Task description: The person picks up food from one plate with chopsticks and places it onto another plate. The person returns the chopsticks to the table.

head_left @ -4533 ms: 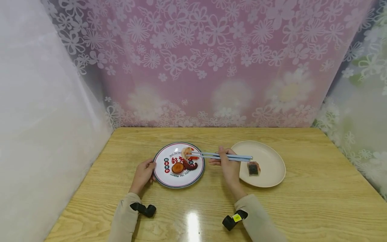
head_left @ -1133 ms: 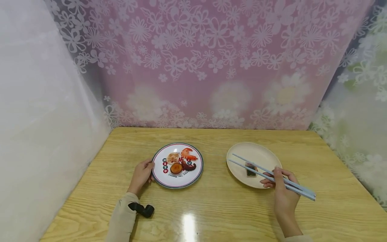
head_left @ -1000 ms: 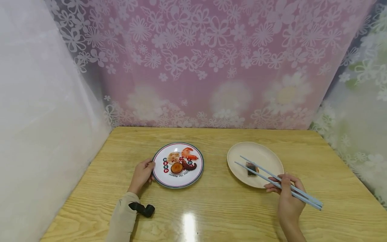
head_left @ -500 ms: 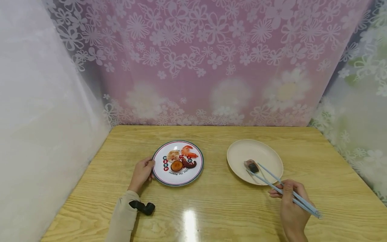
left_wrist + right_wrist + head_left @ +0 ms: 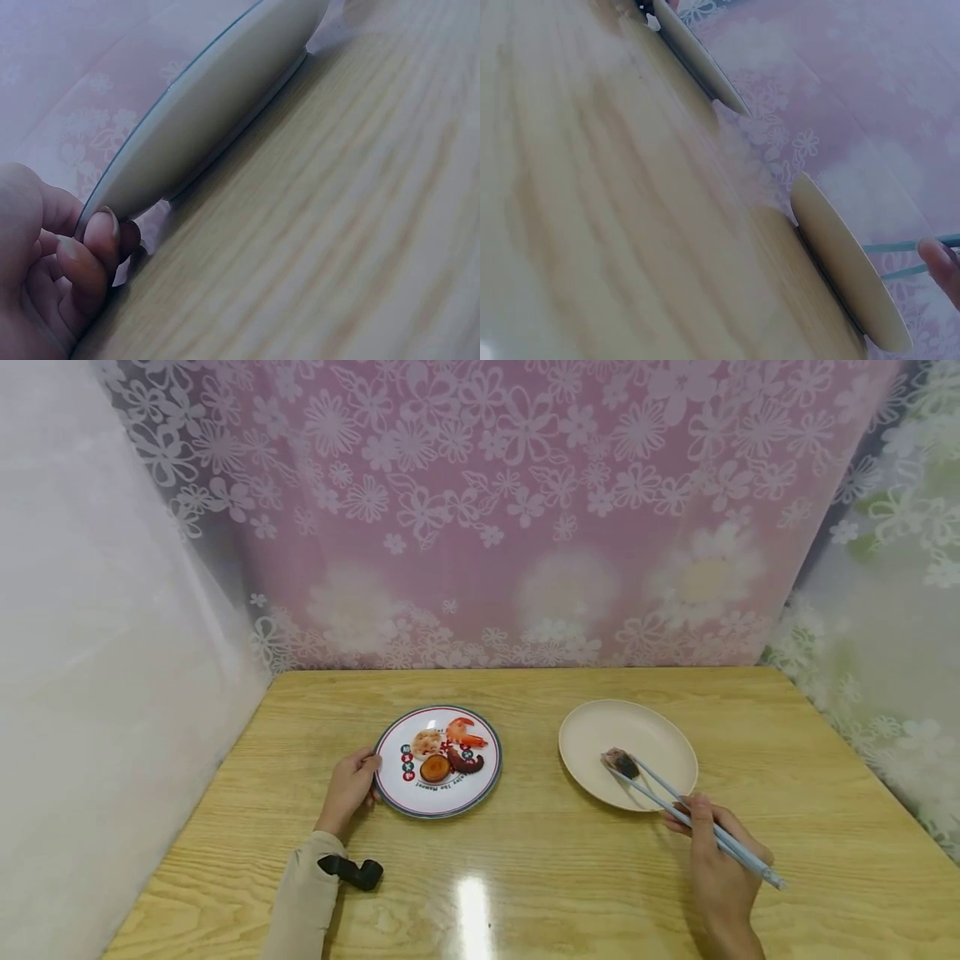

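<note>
In the head view my left hand [image 5: 351, 789] pinches the left rim of a white printed plate [image 5: 397, 789], thumb above and fingers beneath; the left wrist view shows this grip from the side. On that plate lie a shrimp [image 5: 467, 732], a pale lumpy slice [image 5: 427, 744], a round brown slice [image 5: 435, 768] and a dark curled tentacle-like piece [image 5: 467, 762]. My right hand [image 5: 722, 860] holds light-blue chopsticks [image 5: 720, 837]. Their tips lie on either side of a small dark-topped food piece [image 5: 622, 764], tilted, over the cream plate [image 5: 600, 727]. Whether it touches the plate, I cannot tell.
Both plates stand on a wooden table [image 5: 525, 860], with a gap between them. A pink floral curtain [image 5: 480, 568] hangs behind the table, and a white sheet [image 5: 135, 652] at the left. A black wrist camera [image 5: 352, 870] is strapped over the left sleeve.
My right hand has moved from the printed plate to the cream one; the pale slice now lies on the printed plate. The chopsticks have closed in on the dark-topped piece, which has turned and tilted.
</note>
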Tool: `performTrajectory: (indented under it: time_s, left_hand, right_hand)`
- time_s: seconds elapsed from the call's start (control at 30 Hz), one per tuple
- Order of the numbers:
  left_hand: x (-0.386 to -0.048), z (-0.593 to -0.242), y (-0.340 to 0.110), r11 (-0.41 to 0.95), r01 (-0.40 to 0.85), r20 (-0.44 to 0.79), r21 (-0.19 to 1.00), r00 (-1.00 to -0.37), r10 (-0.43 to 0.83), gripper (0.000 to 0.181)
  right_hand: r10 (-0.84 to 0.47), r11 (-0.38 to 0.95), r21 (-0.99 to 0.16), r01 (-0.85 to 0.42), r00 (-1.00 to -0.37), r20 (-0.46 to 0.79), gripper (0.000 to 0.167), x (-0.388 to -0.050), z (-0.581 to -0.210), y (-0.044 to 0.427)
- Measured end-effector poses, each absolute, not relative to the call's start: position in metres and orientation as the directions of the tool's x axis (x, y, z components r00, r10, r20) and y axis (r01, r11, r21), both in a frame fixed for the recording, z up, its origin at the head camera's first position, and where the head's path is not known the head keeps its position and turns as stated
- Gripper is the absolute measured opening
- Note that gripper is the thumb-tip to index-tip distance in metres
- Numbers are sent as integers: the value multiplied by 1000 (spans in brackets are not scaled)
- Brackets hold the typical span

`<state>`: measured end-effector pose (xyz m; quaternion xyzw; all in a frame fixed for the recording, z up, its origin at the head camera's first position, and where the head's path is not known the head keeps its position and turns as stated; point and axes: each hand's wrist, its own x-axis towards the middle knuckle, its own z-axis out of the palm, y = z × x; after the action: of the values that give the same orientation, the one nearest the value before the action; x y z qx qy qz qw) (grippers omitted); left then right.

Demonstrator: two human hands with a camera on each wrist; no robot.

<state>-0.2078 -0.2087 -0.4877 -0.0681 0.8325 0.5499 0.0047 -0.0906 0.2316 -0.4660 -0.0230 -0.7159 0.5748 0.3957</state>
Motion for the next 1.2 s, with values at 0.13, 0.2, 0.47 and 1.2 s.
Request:
performTrajectory:
  time_s: [0.13, 0.2, 0.47, 1.2]
  left_hand:
    - [-207, -486, -210, 393, -107, -73, 913, -992, -101, 40]
    - [-207, -486, -209, 398, -111, -77, 911, -992, -101, 40]
    - [-207, -485, -209, 397, -137, -98, 908, -988, -117, 41]
    - [-206, -486, -208, 387, -132, -93, 913, -989, -119, 42]
  right_hand:
    - [493, 367, -829, -421, -668, 558, 28, -93, -468, 233]
    - [527, 343, -840, -420, -654, 542, 31, -93, -470, 235]
    - [677, -27, -894, -448, -666, 313, 43, -98, -474, 244]
    - [475, -842, -483, -241, -756, -450, 37, -99, -469, 278]
